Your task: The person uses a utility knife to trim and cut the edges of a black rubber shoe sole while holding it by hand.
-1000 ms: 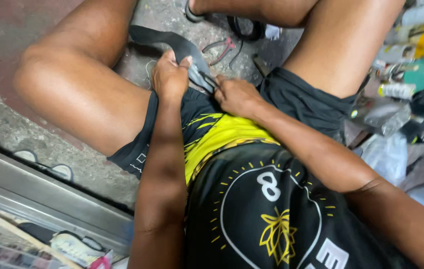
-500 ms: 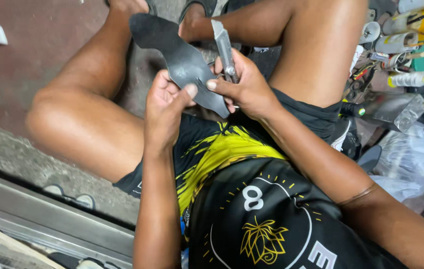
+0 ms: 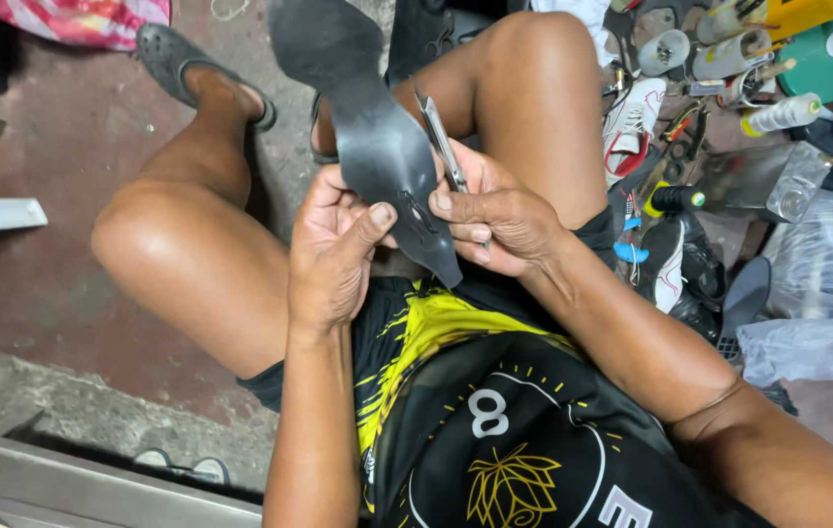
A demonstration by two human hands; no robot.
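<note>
A long dark rubber shoe sole point(image 3: 369, 137) is held up between my knees, its narrow end pointing toward my lap. My left hand point(image 3: 333, 249) grips that narrow end, thumb pressed on its face. My right hand point(image 3: 495, 217) steadies the sole's right edge with the fingertips and also clasps a slim metal tool point(image 3: 441, 142) that lies along that edge, tip pointing away from me.
To the right lie shoes point(image 3: 675, 259), a white and red sneaker point(image 3: 631, 122), bottles point(image 3: 778, 115), tape rolls, small tools and plastic bags point(image 3: 827, 293). A grey clog point(image 3: 177, 68) is on my left foot. A concrete step and metal rail point(image 3: 93, 479) run along the lower left.
Both hands have raised the sole from my lap to between my knees. The view has shifted down, and the metal tool has come up along the sole's right edge.
</note>
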